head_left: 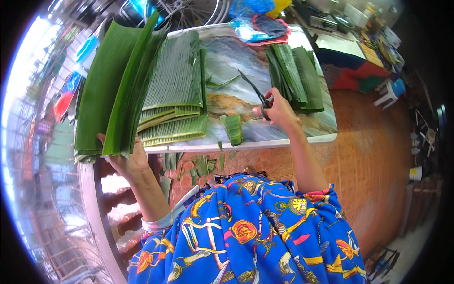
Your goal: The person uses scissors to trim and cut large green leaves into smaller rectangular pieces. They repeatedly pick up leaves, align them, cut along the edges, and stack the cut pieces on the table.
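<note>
My left hand (126, 156) grips the lower end of a tall, folded bundle of green banana leaves (106, 80) at the table's left. My right hand (276, 108) holds black-handled scissors (255, 89) above the marble-patterned tabletop (229, 61), blades pointing up and left. Beside the held bundle lies a stack of flat, striped leaf pieces (172, 75). Another leaf pile (295, 78) rests to the right of the scissors. A small cut piece (231, 128) sits near the front edge, and a thin strip (220, 83) is farther back.
Plastic bags (253, 26) lie at the table's back; a bicycle wheel stands behind. A cluttered counter (338, 42) is back right, with a white stool (391, 92) on the tiled floor (369, 151). Leaf scraps (201, 165) litter the floor below the front edge; a bench (90, 189) stands left.
</note>
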`<state>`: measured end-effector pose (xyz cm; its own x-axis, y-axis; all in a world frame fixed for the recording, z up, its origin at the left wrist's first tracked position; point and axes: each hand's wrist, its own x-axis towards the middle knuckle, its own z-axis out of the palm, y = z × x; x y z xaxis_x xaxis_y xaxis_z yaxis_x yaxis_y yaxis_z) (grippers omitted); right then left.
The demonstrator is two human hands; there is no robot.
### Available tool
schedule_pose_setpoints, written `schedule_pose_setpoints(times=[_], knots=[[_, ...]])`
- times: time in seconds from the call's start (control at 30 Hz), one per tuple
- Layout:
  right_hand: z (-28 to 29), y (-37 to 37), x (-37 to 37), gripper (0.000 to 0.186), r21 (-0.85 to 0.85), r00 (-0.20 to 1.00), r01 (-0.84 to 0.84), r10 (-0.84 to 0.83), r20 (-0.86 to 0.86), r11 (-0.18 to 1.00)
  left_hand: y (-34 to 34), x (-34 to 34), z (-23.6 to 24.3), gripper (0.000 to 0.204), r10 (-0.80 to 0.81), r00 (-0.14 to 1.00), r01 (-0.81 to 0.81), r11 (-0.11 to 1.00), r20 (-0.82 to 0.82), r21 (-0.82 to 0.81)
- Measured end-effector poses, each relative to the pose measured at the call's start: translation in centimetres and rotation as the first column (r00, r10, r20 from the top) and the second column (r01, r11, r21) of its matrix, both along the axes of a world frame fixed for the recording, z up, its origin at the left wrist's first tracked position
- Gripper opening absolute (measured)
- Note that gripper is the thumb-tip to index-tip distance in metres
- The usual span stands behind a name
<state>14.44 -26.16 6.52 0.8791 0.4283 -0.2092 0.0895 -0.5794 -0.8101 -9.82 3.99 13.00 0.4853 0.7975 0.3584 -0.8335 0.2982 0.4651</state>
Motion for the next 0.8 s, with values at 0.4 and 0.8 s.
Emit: schedule_pose_setpoints(times=[0.4,0.8], knots=[[0.6,3.0,6.2,0.077,-0.73,0.921,-0.136,0.357,0.156,0.67,0.7,-6.0,1.7,0.034,0.167,0.986,-0.167,0.986,0.015,-0.012],[0.2,6.2,16.4,0.054,-0.893,0.788,-0.267,0.616,0.014,0.362,-2.1,-11.3,0.4,0.04,0.351,0.878,-0.403,0.909,-0.326,-0.109]])
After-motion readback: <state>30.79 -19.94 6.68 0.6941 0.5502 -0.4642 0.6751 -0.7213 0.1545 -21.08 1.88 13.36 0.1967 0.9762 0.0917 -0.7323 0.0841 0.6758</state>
